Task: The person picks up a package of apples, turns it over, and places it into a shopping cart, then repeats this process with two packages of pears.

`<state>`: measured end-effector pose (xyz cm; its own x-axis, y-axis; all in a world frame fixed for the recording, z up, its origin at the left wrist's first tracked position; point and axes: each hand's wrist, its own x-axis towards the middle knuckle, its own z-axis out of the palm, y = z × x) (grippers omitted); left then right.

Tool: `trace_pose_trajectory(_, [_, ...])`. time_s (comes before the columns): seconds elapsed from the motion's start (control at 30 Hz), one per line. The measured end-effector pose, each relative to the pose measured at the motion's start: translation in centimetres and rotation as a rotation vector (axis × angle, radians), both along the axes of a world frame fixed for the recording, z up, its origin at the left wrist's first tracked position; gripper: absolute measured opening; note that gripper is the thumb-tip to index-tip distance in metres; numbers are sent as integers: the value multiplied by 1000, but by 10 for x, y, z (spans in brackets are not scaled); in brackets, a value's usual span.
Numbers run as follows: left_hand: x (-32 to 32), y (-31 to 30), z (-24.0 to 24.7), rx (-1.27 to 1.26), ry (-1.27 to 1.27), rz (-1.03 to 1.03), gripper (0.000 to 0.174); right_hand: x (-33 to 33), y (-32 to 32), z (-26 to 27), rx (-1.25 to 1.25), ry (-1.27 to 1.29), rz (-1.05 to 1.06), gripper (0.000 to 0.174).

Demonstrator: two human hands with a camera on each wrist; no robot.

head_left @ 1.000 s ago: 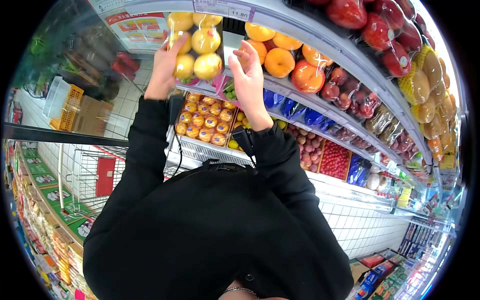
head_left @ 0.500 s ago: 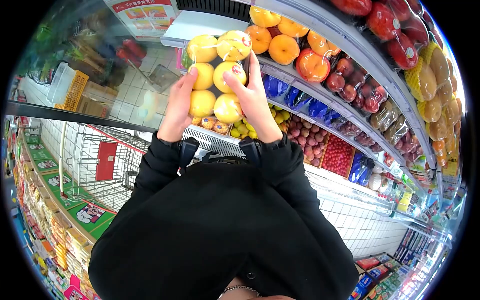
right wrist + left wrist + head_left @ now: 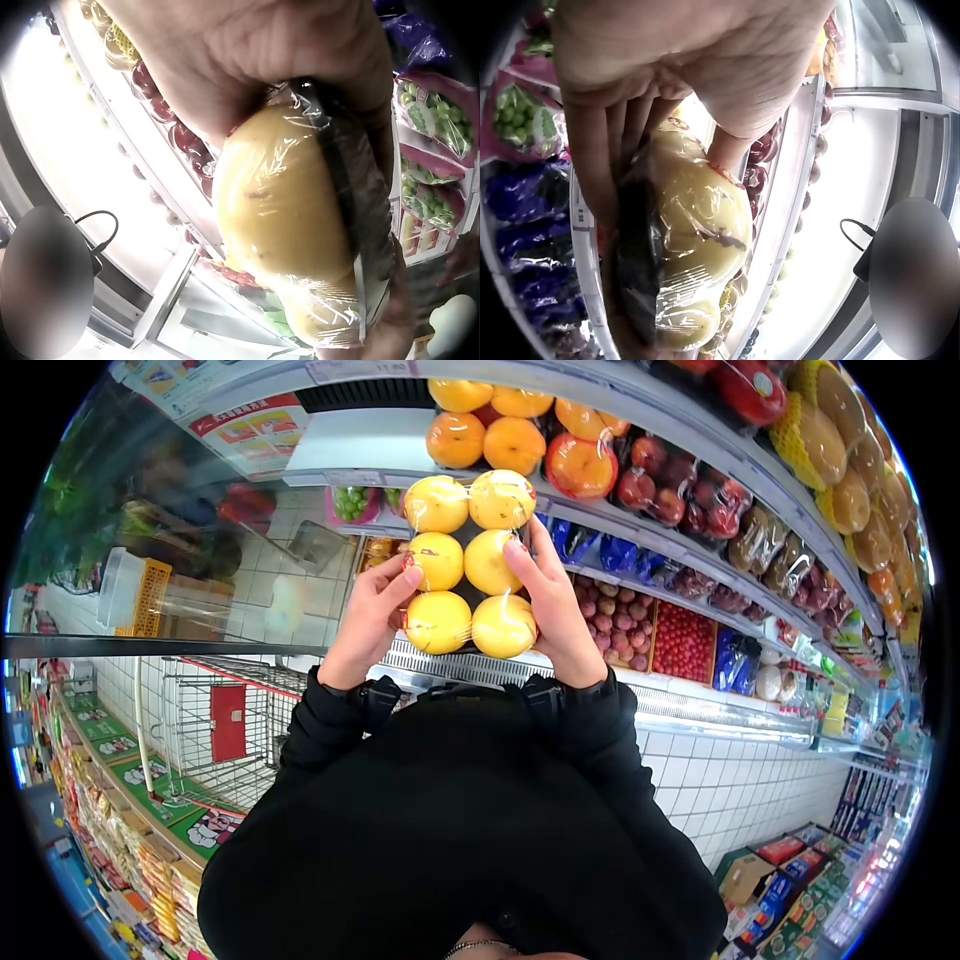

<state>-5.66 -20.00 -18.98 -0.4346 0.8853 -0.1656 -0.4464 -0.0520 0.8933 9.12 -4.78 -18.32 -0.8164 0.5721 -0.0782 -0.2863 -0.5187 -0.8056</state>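
Note:
A black tray of several round yellow fruits (image 3: 435, 560), wrapped in clear film, is held up in front of the chest. My left hand (image 3: 372, 615) grips its left side, with the thumb on top of the film. On the opposite side my right hand (image 3: 562, 605) grips it the same way. In the left wrist view, the wrapped yellow fruit (image 3: 705, 217) shows brown marks under shiny film, and the fingers reach behind the dark tray (image 3: 636, 255). The right wrist view shows the fruit (image 3: 285, 195) below the palm, with the tray's black side (image 3: 356, 180) against the hand.
Refrigerated shelves ahead hold packed orange fruit (image 3: 515, 445), dark red fruit (image 3: 690, 500) and green grapes (image 3: 352, 503). Below are loose plums (image 3: 615, 625) and small red fruit (image 3: 683, 645). A glass panel (image 3: 230, 570) stands left; a shopping cart (image 3: 228, 722) is behind it.
At first only the left hand held the tray by the shelf, the right hand open beside it. The right hand then took hold, and the tray came down nearer the body.

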Motion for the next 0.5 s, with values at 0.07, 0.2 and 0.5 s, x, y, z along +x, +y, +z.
trace_pose_trajectory(0.07, [5,3,-3,-6,-61,-36,42,11,0,0,38,-14,4,79])
trace_pose_trajectory(0.2, [9,1,0,-18,-99,-83,43,22,-8,9,67,-13,5,98])
trace_pose_trajectory(0.5, [33,2,-4,81,-23,-16,53,20,-32,7,331,-5,-221,92])
